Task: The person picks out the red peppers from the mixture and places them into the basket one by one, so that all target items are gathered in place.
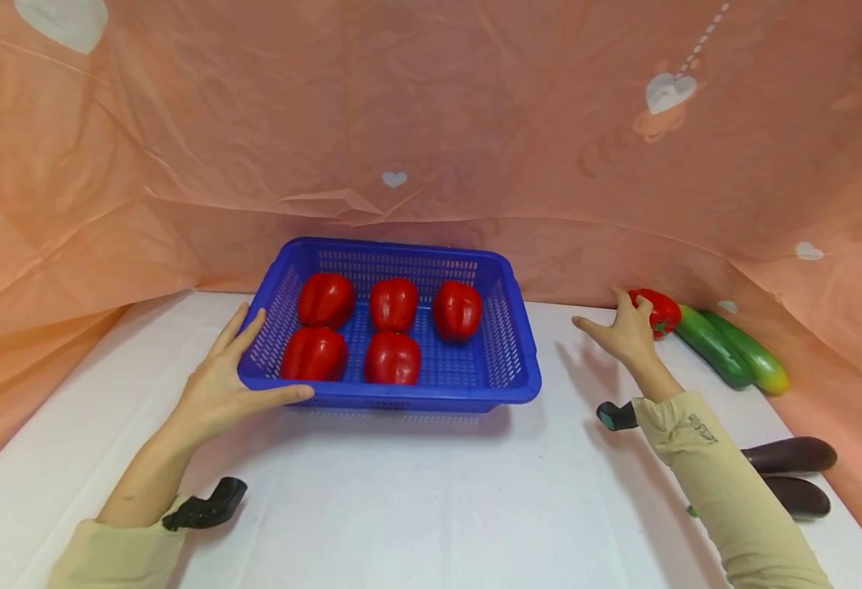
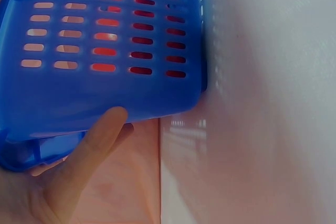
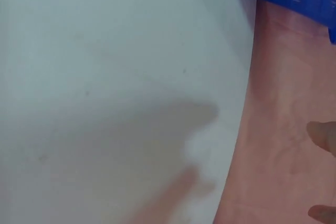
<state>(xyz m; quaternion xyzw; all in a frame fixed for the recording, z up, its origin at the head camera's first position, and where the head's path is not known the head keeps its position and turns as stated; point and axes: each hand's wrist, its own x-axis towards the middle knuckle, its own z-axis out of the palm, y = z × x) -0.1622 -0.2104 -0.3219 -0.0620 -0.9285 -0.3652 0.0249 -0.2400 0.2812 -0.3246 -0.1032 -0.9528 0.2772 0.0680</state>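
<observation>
A blue plastic basket [image 1: 508, 352] stands on the white table with several red bell peppers [image 1: 394, 357] inside. My left hand [image 1: 217, 393] touches its front left corner, straight fingers along the left rim. The left thumb [image 2: 105, 135] lies against the outer wall in the left wrist view. To the right of the basket, my right hand [image 1: 626, 331] is spread beside another red bell pepper [image 1: 662, 311], with its thumb stretched away leftward. Its fingers overlap the pepper's left side in the head view. Two right fingertips [image 3: 321, 132] show at the edge of the right wrist view.
Two long green vegetables [image 1: 714, 348] like cucumbers, one with a yellow end, lie right of the lone pepper. Nearer, two dark eggplants [image 1: 795, 454] are partly hidden by the right sleeve [image 1: 733, 491]. An orange sheet [image 1: 475, 123] with hearts hangs behind and at both sides.
</observation>
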